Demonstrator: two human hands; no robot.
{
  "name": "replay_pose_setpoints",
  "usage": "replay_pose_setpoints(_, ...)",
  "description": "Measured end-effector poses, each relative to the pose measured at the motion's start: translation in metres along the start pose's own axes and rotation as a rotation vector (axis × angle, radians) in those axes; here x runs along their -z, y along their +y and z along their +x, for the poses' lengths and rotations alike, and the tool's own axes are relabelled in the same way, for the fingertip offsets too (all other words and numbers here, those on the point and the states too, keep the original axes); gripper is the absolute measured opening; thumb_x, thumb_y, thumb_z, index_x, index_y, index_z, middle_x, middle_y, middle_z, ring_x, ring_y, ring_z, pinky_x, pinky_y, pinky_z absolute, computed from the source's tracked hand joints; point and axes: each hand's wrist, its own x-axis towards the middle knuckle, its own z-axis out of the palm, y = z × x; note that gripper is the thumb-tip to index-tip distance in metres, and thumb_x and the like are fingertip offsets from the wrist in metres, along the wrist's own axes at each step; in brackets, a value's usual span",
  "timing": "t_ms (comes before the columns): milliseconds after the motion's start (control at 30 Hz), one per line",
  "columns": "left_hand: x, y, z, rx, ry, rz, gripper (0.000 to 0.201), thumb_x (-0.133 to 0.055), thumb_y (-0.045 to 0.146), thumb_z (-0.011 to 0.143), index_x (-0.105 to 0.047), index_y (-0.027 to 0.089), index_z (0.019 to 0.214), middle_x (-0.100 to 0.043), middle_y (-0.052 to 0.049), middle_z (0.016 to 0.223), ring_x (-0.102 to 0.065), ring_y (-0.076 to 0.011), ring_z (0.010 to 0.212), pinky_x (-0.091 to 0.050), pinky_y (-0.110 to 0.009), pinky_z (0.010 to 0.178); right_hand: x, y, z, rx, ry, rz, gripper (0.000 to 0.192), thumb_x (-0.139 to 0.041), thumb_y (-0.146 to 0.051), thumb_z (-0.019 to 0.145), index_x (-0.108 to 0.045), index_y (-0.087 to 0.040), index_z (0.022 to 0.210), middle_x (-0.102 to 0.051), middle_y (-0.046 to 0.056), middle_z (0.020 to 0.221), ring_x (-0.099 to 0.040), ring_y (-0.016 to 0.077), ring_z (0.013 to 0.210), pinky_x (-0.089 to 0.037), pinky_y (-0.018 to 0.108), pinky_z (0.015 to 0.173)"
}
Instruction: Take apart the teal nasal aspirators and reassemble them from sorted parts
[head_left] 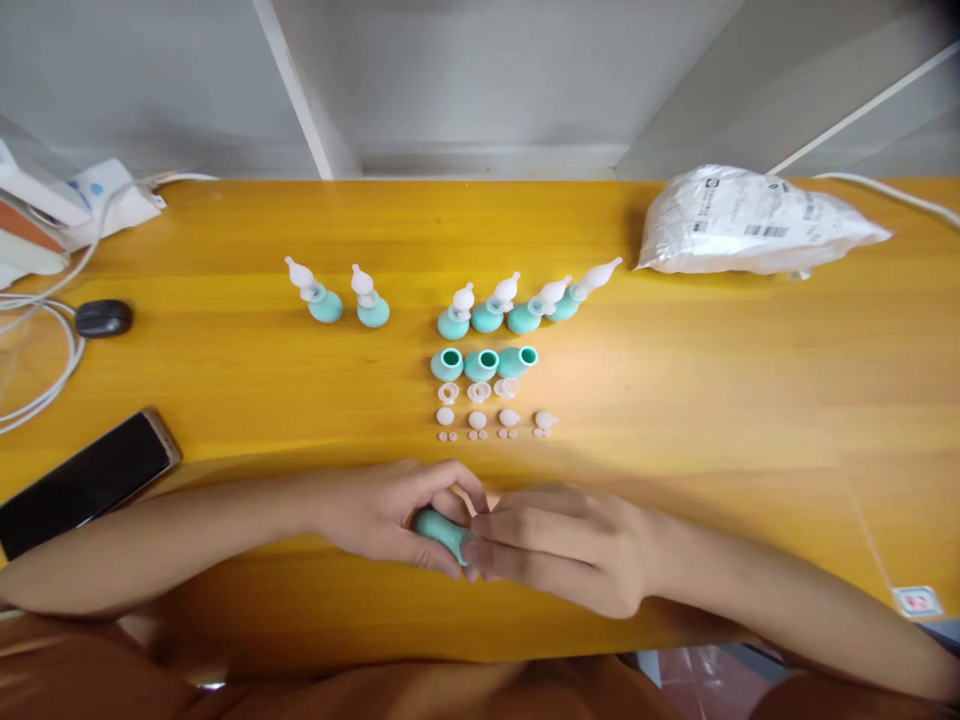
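1. Teal rubber, a small bulb [441, 530], sits pinched between both hands at the near edge of the yellow wooden table [750, 400].
2. The left hand [390, 515] curls around the bulb, fingers closed over it.
3. The right hand [555, 555] presses against the bulb's end, fingertips bunched together.
4. At twelve o'clock from the hands lie three open bulbs [484, 363], with small white caps [477, 420] in rows below them.
5. Farther at twelve o'clock stand six finished bulbs with white tips [495, 305].
6. At two o'clock lies a white plastic bag [750, 222]; at nine o'clock, a black phone [86, 480].
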Motion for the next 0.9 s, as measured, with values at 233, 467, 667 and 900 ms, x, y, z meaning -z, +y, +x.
replay_pose_setpoints(233, 0.006, 0.003, -0.001, 0.016, -0.220, 0.047, 0.026, -0.058, 0.044, 0.117, -0.052, 0.025, 0.134, -0.086, -0.012, 0.111, -0.083, -0.0216, 0.112, -0.062, -0.034, 0.097, 0.023, -0.006, 0.000, -0.167, -0.057, 0.191, 0.028, -0.050, -0.019, 0.121, -0.075, -0.016, 0.132, -0.082, 0.008, 0.104, -0.080, 0.0155, 0.091, -0.067, 0.025, 0.086)
replay_pose_setpoints(467, 0.005, -0.002, -0.002, -0.003, -0.159, 0.081, 0.031, -0.073, 0.034, 0.109, -0.056, 0.025, 0.133, -0.086, -0.012, 0.118, -0.084, -0.0190, 0.103, -0.062, -0.028, 0.087, 0.103, 0.000, -0.020, -0.391, 0.057, -0.296, 0.033, -0.061, -0.017, 0.114, -0.078, -0.034, 0.136, -0.078, 0.008, 0.121, -0.080, 0.0276, 0.109, -0.069, 0.039, 0.088)
replay_pose_setpoints(667, 0.007, -0.005, -0.004, 0.057, -0.149, 0.092, 0.039, -0.078, 0.038, 0.107, -0.056, 0.025, 0.135, -0.086, -0.012, 0.120, -0.082, -0.0177, 0.103, -0.061, -0.029, 0.089, 0.096, 0.042, -0.027, -0.453, -0.101, -0.474, 0.037, -0.050, -0.017, 0.114, -0.078, -0.027, 0.136, -0.075, 0.012, 0.130, -0.075, 0.0338, 0.118, -0.066, 0.053, 0.098)
replay_pose_setpoints(900, 0.007, -0.001, -0.003, 0.076, -0.105, 0.084, 0.035, -0.083, 0.039, 0.103, -0.061, 0.024, 0.127, -0.086, -0.011, 0.118, -0.081, -0.0173, 0.101, -0.060, -0.026, 0.084, 0.087, 0.056, -0.026, -0.455, -0.142, -0.423, 0.040, -0.046, -0.015, 0.112, -0.079, -0.027, 0.132, -0.076, 0.012, 0.131, -0.074, 0.0335, 0.123, -0.066, 0.053, 0.102)
